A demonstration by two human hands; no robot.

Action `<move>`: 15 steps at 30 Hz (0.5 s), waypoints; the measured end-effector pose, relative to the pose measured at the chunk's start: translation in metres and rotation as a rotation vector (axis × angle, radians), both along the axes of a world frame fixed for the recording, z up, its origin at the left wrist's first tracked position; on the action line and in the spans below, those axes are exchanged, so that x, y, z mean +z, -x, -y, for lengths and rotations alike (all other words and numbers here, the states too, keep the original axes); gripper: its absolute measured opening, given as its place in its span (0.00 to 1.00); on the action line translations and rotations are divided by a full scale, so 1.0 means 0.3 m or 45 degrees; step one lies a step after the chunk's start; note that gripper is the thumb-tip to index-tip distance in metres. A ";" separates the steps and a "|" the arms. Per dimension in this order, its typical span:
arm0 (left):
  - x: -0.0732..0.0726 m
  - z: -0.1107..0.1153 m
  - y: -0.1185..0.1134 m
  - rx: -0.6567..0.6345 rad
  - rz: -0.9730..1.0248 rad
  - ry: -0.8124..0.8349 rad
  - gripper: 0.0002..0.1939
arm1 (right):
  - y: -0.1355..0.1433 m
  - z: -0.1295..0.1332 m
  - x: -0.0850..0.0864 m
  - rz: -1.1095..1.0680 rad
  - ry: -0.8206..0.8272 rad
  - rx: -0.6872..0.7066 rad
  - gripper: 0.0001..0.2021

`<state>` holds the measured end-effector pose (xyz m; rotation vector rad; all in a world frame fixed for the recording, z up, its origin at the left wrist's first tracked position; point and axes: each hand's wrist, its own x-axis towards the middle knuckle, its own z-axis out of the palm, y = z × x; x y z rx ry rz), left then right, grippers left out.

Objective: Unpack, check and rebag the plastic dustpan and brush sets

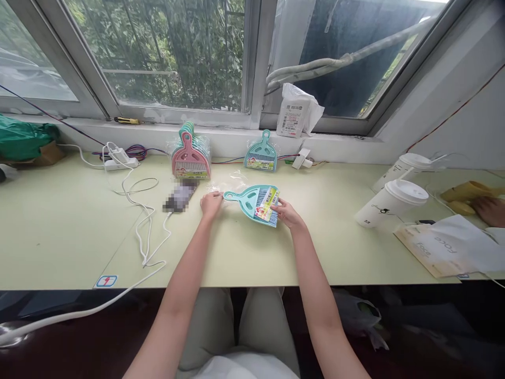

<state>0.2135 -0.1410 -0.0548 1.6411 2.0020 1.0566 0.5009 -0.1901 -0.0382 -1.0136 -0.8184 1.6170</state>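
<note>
A turquoise dustpan and brush set (248, 202) with a printed label card is held tilted just above the desk, its handle pointing left. My right hand (289, 213) is closed on its wide bristle end, the thumb by the label. Close to the handle's end, my left hand (212, 204) is closed in a pinch on a clear plastic bag (232, 181), which spreads behind the handle. Further back, a wrapped turquoise set (261, 152) leans upright against the wall. Left of it stands a stack of wrapped sets with a pink one (191, 158) in front.
A phone (181, 196) with a white cable (148, 231) lies to the left, near a power strip (121, 162). White lidded cups (389, 205) and a paper bag (450, 245) stand or lie at right. Another person's hand (489, 209) rests at the far right.
</note>
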 end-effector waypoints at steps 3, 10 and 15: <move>-0.005 -0.002 0.003 0.098 0.023 -0.084 0.13 | -0.016 0.001 0.000 0.022 -0.011 -0.005 0.20; -0.013 0.002 -0.030 0.081 -0.024 -0.395 0.13 | 0.099 -0.014 -0.060 -0.031 -0.067 -0.376 0.19; 0.005 0.022 -0.082 -0.103 0.009 -0.455 0.16 | 0.189 0.001 -0.087 -0.131 -0.065 -0.289 0.14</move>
